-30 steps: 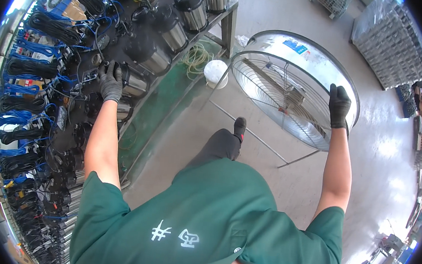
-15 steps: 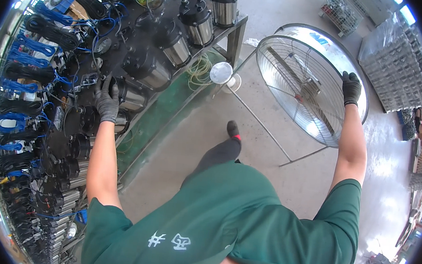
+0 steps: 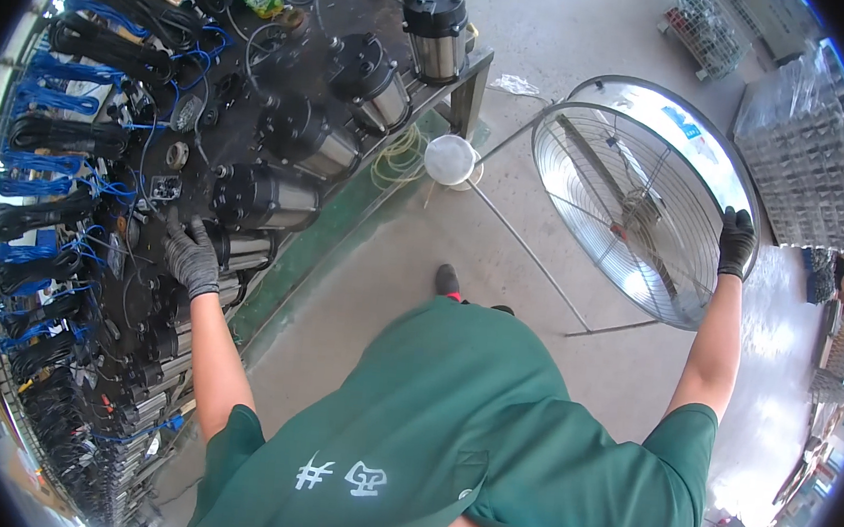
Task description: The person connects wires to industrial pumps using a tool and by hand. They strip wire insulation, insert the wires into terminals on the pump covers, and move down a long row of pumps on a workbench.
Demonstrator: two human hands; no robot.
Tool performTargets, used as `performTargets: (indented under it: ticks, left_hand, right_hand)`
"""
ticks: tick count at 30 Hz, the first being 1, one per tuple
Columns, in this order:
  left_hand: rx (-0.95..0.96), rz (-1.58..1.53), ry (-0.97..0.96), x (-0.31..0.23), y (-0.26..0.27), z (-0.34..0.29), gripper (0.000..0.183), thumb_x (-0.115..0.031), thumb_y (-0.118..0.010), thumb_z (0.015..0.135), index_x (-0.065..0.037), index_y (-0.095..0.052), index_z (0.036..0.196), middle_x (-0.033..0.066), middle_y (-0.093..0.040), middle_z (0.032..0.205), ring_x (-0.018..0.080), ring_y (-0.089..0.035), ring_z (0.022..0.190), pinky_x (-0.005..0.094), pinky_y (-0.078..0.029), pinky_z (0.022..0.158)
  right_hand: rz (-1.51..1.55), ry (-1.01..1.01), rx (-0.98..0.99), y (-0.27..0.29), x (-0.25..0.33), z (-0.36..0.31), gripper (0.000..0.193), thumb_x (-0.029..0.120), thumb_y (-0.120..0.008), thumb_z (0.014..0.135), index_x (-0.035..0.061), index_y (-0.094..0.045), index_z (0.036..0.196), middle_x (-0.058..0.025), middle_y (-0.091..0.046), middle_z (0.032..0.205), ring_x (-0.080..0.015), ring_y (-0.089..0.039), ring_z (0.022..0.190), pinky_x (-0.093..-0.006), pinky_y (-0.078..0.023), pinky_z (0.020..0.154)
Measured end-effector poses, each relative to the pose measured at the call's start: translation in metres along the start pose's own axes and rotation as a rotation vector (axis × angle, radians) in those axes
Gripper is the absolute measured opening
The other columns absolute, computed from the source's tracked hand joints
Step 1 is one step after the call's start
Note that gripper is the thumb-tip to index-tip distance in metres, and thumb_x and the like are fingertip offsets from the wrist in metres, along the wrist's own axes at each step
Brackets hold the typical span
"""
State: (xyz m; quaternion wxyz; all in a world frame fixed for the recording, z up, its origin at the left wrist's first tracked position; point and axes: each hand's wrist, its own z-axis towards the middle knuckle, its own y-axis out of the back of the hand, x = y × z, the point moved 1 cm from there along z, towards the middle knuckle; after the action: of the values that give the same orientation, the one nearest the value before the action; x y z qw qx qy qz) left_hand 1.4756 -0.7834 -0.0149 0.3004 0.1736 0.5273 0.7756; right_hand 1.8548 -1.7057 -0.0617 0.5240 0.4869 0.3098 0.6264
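Note:
My left hand (image 3: 192, 258), in a grey work glove, reaches over the bench at the left. Its fingers are stretched out and slightly apart beside a steel-bodied motor (image 3: 243, 248) with a dark end; whether they touch it I cannot tell. A small open metal box (image 3: 164, 188) with wires lies just beyond the fingertips. Off to the right, my right hand (image 3: 736, 243), also gloved, is closed round the rim of a large round floor fan (image 3: 638, 207). The fan stands tilted on thin metal legs, with its wire guard facing me.
Several motors line the dark bench (image 3: 280, 55), with coiled black and blue cables (image 3: 72, 138) behind. A white round disc (image 3: 449, 159) and pale loose hose (image 3: 403, 157) are by the bench leg. Far right stand a wire cage (image 3: 703, 32) and a wrapped stack (image 3: 803, 156).
The bench and fan sit lower in the picture. My left hand has drawn slightly nearer to me along the bench. My right hand stays on the fan's rim, both shifting right and down.

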Motion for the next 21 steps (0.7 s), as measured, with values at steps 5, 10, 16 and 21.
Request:
performTargets:
  ticks: [5,10,16,21]
  left_hand:
    - [-0.029,0.072,0.113,-0.002,-0.01,0.003,0.043,-0.043,-0.057,0.096,-0.023,-0.055,0.135,0.0222,-0.059,0.117,0.0408,-0.062,0.106,0.0511,-0.05,0.089]
    - [-0.093,0.132,0.145,-0.001,-0.019,0.002,0.039,-0.041,-0.056,0.096,-0.025,-0.057,0.132,0.021,-0.058,0.125,0.0396,-0.059,0.113,0.0507,-0.048,0.093]
    - [0.01,0.17,0.19,0.012,-0.024,0.008,0.036,-0.037,-0.056,0.097,-0.027,-0.059,0.131,0.019,-0.059,0.127,0.0384,-0.057,0.117,0.0503,-0.046,0.097]
    - [0.047,0.215,0.201,0.02,-0.027,0.008,0.035,-0.037,-0.053,0.097,-0.025,-0.062,0.128,0.0192,-0.06,0.126,0.0385,-0.056,0.119,0.0503,-0.045,0.099]
  right_hand:
    - [-0.064,0.032,0.001,0.002,-0.03,0.027,0.034,0.033,-0.06,0.095,0.0001,-0.067,0.095,-0.0258,-0.067,0.088,-0.0454,-0.061,0.079,-0.0472,-0.048,0.072]
    - [-0.118,0.023,0.067,-0.001,-0.086,0.07,0.041,0.037,-0.06,0.094,-0.0014,-0.069,0.104,-0.0258,-0.069,0.098,-0.0446,-0.065,0.092,-0.0451,-0.051,0.079]
    - [-0.167,-0.058,0.127,-0.01,-0.135,0.124,0.052,0.044,-0.058,0.093,-0.0004,-0.068,0.12,-0.0244,-0.067,0.117,-0.0408,-0.064,0.11,-0.0454,-0.05,0.092]
    - [-0.212,-0.141,0.071,-0.016,-0.14,0.152,0.056,0.047,-0.058,0.093,0.0018,-0.065,0.125,-0.0228,-0.064,0.125,-0.04,-0.06,0.119,-0.044,-0.047,0.099]
